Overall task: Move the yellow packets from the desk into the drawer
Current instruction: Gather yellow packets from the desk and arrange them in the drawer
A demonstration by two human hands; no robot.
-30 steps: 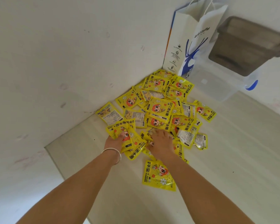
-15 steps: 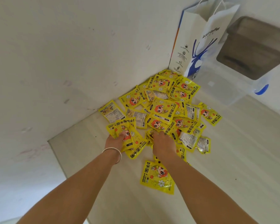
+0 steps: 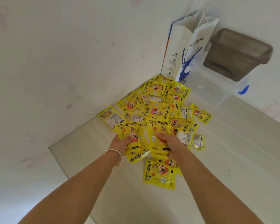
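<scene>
Several yellow hand-warmer packets lie in a heap in the desk's far corner against the wall. My left hand, with a silver bangle on the wrist, grips a small bunch of packets lifted off the pile. My right hand grips another bunch of packets, thumb on top. One single packet lies flat on the desk just below my right wrist. No drawer is in view.
A white paper bag with blue print stands in the corner behind the pile. A clear plastic box with a grey lid sits to its right. White walls close the left and back sides.
Both hands have closed on bunches of packets and raised them off the heap toward me. The camera has shifted slightly, moving the scene right.
</scene>
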